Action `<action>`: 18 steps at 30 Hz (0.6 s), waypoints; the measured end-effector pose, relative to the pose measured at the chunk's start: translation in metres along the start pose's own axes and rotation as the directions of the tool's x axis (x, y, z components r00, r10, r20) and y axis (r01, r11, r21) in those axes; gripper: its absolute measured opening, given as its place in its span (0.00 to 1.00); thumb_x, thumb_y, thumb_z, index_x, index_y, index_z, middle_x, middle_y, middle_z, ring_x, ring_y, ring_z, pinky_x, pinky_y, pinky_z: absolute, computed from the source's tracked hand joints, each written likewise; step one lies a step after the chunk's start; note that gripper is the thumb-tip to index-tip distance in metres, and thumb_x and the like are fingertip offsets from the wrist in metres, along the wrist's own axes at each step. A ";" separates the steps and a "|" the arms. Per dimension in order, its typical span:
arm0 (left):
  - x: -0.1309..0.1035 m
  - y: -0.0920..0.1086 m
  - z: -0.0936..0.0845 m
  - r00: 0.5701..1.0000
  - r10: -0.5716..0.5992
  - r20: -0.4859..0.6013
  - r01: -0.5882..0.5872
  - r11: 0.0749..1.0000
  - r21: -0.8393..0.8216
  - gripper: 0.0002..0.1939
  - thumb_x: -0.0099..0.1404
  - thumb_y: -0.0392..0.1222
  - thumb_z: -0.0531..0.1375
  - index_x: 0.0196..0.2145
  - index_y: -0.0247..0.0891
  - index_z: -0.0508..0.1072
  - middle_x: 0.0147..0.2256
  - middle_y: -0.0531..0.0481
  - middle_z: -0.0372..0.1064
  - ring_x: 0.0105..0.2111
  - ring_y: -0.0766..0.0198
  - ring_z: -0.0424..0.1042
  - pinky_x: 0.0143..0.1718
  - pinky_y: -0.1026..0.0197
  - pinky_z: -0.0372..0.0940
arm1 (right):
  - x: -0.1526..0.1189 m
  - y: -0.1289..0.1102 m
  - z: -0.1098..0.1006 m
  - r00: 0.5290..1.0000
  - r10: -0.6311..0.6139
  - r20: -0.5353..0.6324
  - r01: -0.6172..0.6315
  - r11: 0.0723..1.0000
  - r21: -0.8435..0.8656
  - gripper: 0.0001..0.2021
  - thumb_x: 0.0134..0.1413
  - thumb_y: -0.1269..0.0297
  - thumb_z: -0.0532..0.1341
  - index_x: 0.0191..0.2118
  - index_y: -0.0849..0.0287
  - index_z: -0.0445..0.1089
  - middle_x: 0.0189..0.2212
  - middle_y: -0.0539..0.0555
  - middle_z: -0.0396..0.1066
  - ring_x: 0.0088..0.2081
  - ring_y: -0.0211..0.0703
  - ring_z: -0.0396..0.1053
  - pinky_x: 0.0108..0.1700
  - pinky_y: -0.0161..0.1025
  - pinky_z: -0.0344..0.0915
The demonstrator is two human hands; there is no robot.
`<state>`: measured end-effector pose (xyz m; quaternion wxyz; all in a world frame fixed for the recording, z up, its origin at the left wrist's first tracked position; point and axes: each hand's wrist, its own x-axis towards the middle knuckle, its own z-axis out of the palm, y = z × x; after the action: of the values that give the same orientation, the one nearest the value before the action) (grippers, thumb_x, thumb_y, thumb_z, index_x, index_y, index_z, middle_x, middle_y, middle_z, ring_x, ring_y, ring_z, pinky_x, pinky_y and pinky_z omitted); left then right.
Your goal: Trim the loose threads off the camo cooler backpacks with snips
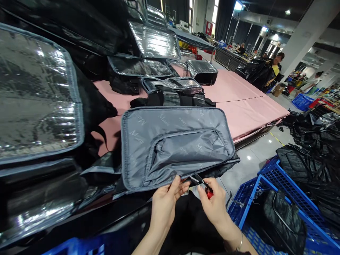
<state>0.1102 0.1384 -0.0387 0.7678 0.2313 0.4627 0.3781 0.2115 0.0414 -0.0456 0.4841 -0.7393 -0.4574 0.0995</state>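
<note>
A bag turned inside out (170, 124) shows its grey printed lining, with a pocket outlined on the near panel. My left hand (167, 198) pinches the bag's lower edge between thumb and fingers. In my right hand (214, 198) is a pair of thread snips (199, 180), black with a bit of red at the handle. The snips' blades point at the lower edge, just right of my left fingertips. Whether the blades touch a thread is too small to tell. Black fabric of the bag shows behind its lower right corner.
Silver-lined bags (156, 39) lie on the pink-topped table (244, 102), and a large one (34, 95) stands close on the left. Blue crates (249, 205) holding black bags stand on the floor at right. A person (276, 71) is beyond the table.
</note>
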 end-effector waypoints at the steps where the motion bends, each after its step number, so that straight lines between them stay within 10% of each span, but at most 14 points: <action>1: 0.000 0.000 0.000 1.000 0.010 -0.001 -0.010 1.000 0.007 0.16 0.41 0.43 0.70 0.23 0.29 0.72 0.24 0.45 0.73 0.26 0.61 0.73 0.27 0.65 0.69 | 0.001 -0.001 0.000 1.000 -0.010 -0.006 0.010 1.000 -0.013 0.06 0.55 0.64 0.56 0.37 0.59 0.66 0.26 0.49 0.68 0.25 0.36 0.64 0.29 0.32 0.60; 11: 0.001 -0.002 0.002 0.997 0.073 0.006 -0.073 0.997 0.028 0.14 0.42 0.41 0.68 0.26 0.30 0.72 0.24 0.48 0.72 0.28 0.61 0.74 0.31 0.65 0.70 | 0.006 -0.001 -0.002 0.990 -0.135 -0.030 0.130 0.982 -0.138 0.07 0.56 0.64 0.55 0.38 0.60 0.67 0.27 0.50 0.69 0.24 0.36 0.64 0.28 0.33 0.60; 18: -0.003 0.007 0.007 0.999 -0.029 -0.020 0.028 0.999 -0.041 0.04 0.50 0.33 0.62 0.24 0.30 0.71 0.24 0.45 0.72 0.27 0.61 0.75 0.30 0.66 0.70 | 0.009 0.014 -0.002 0.980 0.095 -0.174 -0.090 0.995 0.041 0.08 0.54 0.60 0.57 0.35 0.60 0.65 0.22 0.48 0.67 0.22 0.34 0.63 0.26 0.32 0.60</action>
<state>0.1131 0.1403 -0.0291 0.7727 0.2050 0.4662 0.3788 0.2262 0.0451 -0.0535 0.5293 -0.7577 -0.3764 0.0639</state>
